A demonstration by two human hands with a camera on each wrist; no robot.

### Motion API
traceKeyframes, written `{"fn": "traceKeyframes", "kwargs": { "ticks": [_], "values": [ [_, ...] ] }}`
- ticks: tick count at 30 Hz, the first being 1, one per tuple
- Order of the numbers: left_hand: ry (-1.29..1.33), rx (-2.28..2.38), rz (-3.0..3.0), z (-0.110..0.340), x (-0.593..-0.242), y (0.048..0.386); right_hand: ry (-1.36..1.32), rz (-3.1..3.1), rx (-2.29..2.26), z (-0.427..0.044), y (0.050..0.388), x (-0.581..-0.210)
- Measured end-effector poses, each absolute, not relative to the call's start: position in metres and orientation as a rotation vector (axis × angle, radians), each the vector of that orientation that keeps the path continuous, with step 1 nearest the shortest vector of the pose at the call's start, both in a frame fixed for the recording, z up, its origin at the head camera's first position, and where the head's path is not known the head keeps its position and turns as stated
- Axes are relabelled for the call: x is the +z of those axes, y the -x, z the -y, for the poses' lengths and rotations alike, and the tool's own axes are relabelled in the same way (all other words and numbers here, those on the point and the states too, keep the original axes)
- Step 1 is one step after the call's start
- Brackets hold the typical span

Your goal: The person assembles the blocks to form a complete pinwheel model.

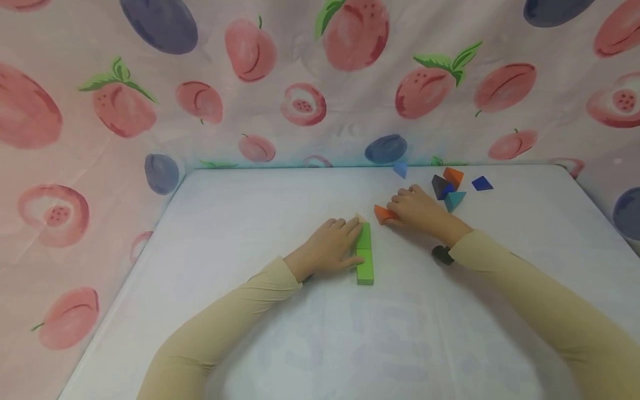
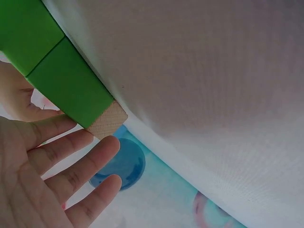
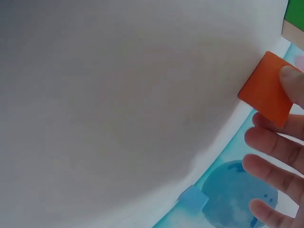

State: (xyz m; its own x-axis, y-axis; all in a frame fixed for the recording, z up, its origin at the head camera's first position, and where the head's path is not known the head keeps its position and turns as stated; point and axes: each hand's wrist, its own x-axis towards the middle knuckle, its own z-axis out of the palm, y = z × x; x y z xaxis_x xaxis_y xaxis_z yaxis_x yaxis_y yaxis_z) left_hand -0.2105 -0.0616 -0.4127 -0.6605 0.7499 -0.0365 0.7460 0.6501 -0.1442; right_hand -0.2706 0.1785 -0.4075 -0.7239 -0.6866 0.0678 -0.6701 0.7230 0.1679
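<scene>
Green blocks (image 1: 365, 264), end to end on table (image 1: 300, 344); left hand (image 1: 327, 244) touching, fingers straight. Orange block (image 1: 381, 214), near their far end, pinched in right hand (image 1: 419, 211). Beyond: grey block (image 1: 439, 185), teal block (image 1: 454, 200), clustered; light-blue block (image 1: 400, 169), apart.

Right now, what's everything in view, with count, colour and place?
Green blocks: 2, green, end to end mid-table
Bare-wood surface: 1, tan, row's far end
Orange blocks: 2, orange, one pinched, one far right
Dark block: 1, blackish, far right
Teal block: 1, teal, far right
Dark blue blocks: 2, dark blue, far right
Light blue block: 1, light blue, far edge
Tabletop: 1, white, beneath
Fruit-print fabric: pink, behind and beside
Dark objects: 2, black, at cuffs, unclear
Sleeves: 2, beige, both arms
Left hand: 1, bare, touching green
Right hand: 1, bare, pinching orange
</scene>
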Motion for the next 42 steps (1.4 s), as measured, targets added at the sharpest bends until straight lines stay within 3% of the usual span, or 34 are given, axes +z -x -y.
{"fn": "traceKeyframes", "kwargs": {
  "ticks": [42],
  "values": [
    [1.291,0.220,2.851,0.062,-0.417,0.212,-1.278,2.796,-0.040,-0.155,0.271,-0.405]
  ]
}}
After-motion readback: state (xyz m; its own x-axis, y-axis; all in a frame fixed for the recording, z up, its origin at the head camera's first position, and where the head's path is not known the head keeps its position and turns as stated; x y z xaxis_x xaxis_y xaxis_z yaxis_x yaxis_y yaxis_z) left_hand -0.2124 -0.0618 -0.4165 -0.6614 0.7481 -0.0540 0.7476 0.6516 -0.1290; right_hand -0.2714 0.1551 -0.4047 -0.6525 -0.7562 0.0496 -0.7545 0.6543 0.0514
